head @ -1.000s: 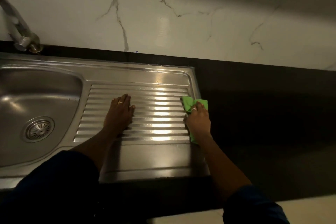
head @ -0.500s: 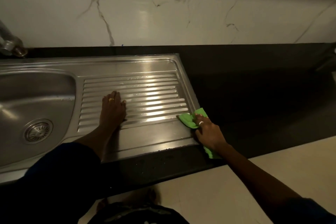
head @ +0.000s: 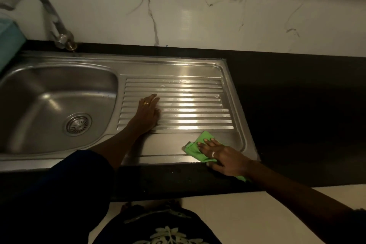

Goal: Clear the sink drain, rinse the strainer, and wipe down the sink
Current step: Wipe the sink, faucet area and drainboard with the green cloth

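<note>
The right hand (head: 221, 156) now presses the green cloth (head: 200, 144) flat-fingered lower down, on the front lip of the drainboard (head: 178, 69), which runs leftward below the flat left hand (head: 147, 114)

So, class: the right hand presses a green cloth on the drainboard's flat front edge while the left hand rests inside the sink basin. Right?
No: the head view shows the left hand resting on the ribbed drainboard, beside the basin, not in it. The right hand and green cloth are as stated.
</note>
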